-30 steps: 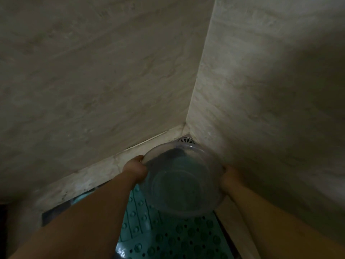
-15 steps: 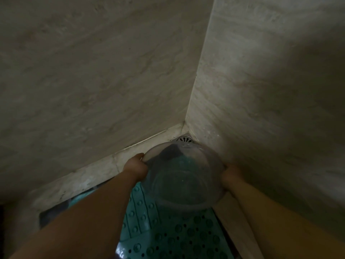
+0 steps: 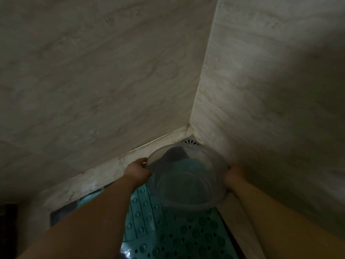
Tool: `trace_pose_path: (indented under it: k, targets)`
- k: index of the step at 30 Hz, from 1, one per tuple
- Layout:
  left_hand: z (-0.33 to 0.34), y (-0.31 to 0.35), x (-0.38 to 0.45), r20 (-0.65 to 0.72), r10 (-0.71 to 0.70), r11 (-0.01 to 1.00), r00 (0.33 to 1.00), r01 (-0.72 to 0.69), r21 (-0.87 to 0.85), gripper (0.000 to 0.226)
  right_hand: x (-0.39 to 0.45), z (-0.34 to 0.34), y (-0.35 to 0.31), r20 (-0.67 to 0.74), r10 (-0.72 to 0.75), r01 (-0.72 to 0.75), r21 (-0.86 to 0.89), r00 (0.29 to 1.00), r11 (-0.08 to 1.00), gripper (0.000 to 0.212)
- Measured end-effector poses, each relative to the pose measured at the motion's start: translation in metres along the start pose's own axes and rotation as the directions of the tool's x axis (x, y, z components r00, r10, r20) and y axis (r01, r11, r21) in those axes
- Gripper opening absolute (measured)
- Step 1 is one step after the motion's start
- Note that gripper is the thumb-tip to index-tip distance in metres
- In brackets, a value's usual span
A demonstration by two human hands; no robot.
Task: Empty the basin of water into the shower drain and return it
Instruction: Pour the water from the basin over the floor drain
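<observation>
A clear round plastic basin (image 3: 186,182) hangs tilted away from me, its far rim low over the metal shower drain (image 3: 189,141) in the corner of the floor. My left hand (image 3: 137,170) grips the basin's left rim and my right hand (image 3: 233,177) grips its right rim. The basin's underside faces me and most of the drain grate is hidden behind its far edge. Any water inside is too dim to make out.
Two pale marble-patterned walls (image 3: 112,81) meet at the corner just behind the drain. A teal perforated shower mat (image 3: 177,238) covers the floor under my arms. A pale stone ledge (image 3: 93,182) runs along the left wall's base.
The basin has tipped further forward toward the drain, its near side lifted and its far rim lowered. Both hands kept their hold on the rim.
</observation>
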State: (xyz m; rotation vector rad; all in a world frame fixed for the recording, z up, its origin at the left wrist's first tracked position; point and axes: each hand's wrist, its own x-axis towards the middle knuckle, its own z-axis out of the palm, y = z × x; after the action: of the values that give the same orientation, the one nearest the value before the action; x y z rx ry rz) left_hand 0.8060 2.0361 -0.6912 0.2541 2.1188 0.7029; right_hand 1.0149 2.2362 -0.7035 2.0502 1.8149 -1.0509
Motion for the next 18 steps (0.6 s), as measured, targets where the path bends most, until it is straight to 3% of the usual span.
trace_pose_path:
  k: [5, 10, 18]
  targets:
    - [-0.001, -0.001, 0.000, -0.021, 0.016, 1.000, 1.000, -0.016, -0.018, 0.067, 0.001, -0.003, -0.001, -0.018, 0.002, -0.001, 0.031, 1.000, 1.000, 0.036]
    - [-0.001, 0.001, -0.001, -0.061, 0.031, 0.999, 0.998, -0.033, -0.033, 0.068, 0.000, -0.011, -0.002, 0.085, 0.016, -0.023, 0.077, 0.996, 0.997, 0.031]
    - [0.002, 0.004, -0.002, -0.163, 0.038, 0.998, 0.986, -0.047, -0.051, 0.058, -0.002, -0.017, -0.004, 0.111, -0.004, -0.005, 0.080, 0.994, 0.997, 0.032]
